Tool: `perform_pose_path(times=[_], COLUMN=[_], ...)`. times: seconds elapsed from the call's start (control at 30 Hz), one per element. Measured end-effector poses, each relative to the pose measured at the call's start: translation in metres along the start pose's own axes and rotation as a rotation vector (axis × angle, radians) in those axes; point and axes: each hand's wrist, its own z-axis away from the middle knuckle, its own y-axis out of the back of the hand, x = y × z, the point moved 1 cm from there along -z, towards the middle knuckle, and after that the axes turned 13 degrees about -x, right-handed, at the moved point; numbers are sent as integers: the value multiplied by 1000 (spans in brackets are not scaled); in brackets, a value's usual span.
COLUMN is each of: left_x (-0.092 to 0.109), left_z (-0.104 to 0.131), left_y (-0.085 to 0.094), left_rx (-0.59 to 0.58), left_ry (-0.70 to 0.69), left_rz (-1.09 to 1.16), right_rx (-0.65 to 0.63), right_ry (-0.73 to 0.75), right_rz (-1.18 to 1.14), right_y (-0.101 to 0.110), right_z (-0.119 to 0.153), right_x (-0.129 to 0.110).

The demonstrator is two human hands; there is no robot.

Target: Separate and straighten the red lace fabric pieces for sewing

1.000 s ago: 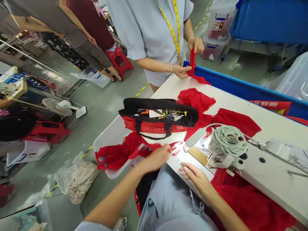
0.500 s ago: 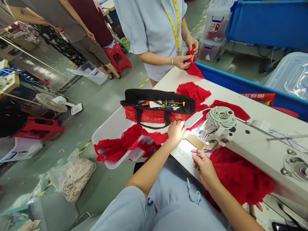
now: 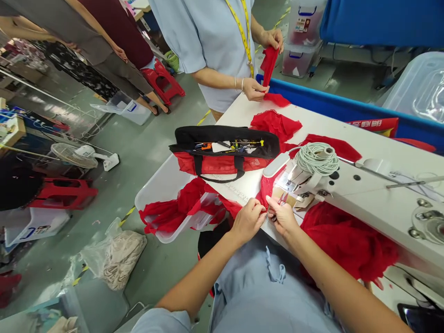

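At the front edge of the sewing table (image 3: 239, 187), my left hand (image 3: 249, 219) is closed in a pinch on a piece of red fabric (image 3: 266, 186). This fabric stretches from my fingers toward the needle area of the sewing machine (image 3: 367, 194). My right hand (image 3: 283, 218) grips small scissors (image 3: 283, 199), blades pointing up and away from me. Its thumb and forefinger also meet at the fabric's near end, close to my left fingertips. Whether they pinch the fabric too is hard to see.
Beyond my hands lies an open red-and-black tool bag (image 3: 218, 164). Red cloth fills a clear plastic bin (image 3: 166, 238) at left and bunches (image 3: 350, 245) right of my arm. Across the table, a co-worker's hands (image 3: 255, 89) hold red cloth. A blue trough (image 3: 312, 98) borders the far side.
My left hand has come back from beside the tool bag, bringing red fabric toward me. My right hand has moved slightly up and left to meet it. The co-worker's hands have spread their cloth.
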Motion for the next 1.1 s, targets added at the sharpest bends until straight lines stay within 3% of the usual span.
perform_pose_path(times=[0.1,0.17,0.27,0.37,0.6,0.73,0.9,1.1], left_x=[-7,-14,-21,-22,-19,-20,-24,-27], left_z=[-1,-5,-12,-17,-13,-13,-15,6], left_y=[-5,-8,-9,-6,2,3,8,27], left_rx=[117,157,128,126,302,335,284,7], left_ry=[159,276,344,341,325,343,367,324], left_rz=[455,592,715,787,832,845,780,613], right_rx=[1,5,-3,2,25,13,4,24], right_ry=[-11,-13,-24,-26,-19,-17,-11,12], right_rz=[-24,-48,-75,-89,-135,-144,-133,-45], right_y=[-1,-2,-4,-5,-1,0,0,7], right_z=[-4,-3,0,1,0,0,0,-5], right_x=[3,3,3,2,3,4,2,-1])
